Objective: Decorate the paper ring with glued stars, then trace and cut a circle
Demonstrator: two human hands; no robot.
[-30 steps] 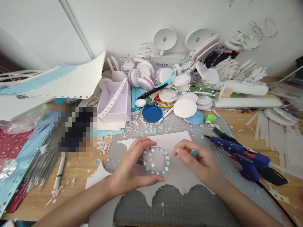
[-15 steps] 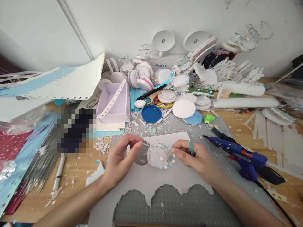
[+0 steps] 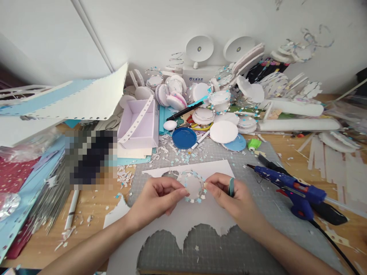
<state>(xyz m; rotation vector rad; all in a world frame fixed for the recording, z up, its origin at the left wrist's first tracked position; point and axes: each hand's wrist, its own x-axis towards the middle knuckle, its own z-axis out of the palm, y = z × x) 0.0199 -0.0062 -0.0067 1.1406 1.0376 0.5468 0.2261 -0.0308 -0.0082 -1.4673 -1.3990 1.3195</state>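
Note:
A small round white disc ringed with tiny blue and white paper flowers [image 3: 194, 185] is held up between both hands, just above a white sheet with cut-out holes [image 3: 197, 214] on the grey cutting mat [image 3: 258, 236]. My left hand [image 3: 159, 200] pinches the disc's left edge with thumb and fingers closed. My right hand [image 3: 232, 198] pinches its right edge and also has a small teal tool [image 3: 231, 186] tucked between its fingers.
A blue hot glue gun [image 3: 289, 187] lies to the right on the mat, its black cord running off at lower right. Behind are a blue lid [image 3: 184, 137], a lilac box [image 3: 139, 124], a green punch [image 3: 254, 143], piles of white discs [image 3: 223, 131] and stacked paper at left [image 3: 31, 179].
The left hand went from cupping the disc to pinching its left edge. The disc has been lifted slightly and both hands now close on it from either side.

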